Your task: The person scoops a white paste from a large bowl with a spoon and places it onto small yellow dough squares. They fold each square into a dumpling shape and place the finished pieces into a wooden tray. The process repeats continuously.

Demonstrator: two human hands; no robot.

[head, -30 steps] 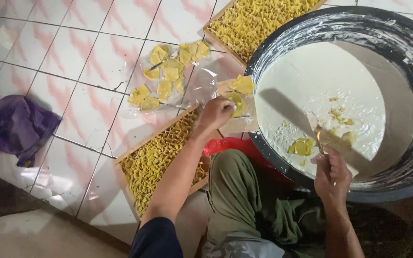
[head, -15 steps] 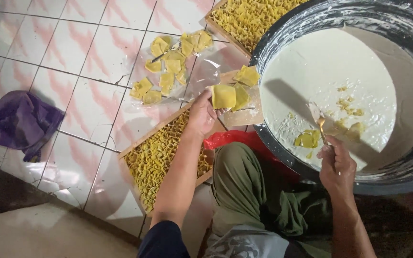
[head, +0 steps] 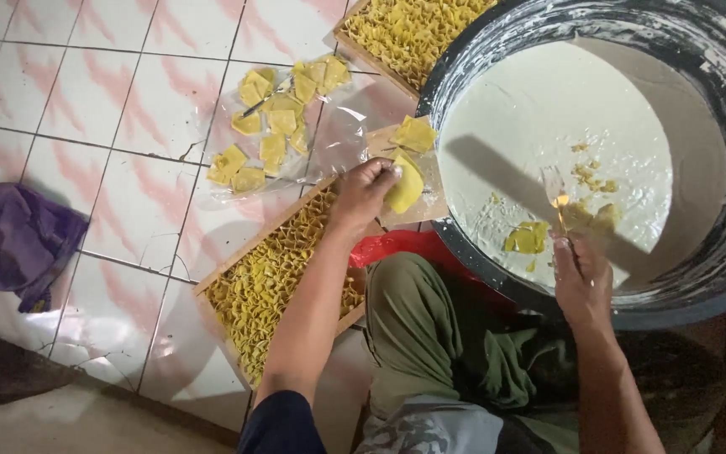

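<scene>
Fingers (head: 377, 178) of the left hand (head: 363, 195) pinch a folded yellow dough square (head: 406, 187) just beside the rim of the large dark basin of white batter (head: 707, 50); the right hand (head: 583, 282) grips a thin metal fork (head: 556, 192) over the batter.
</scene>
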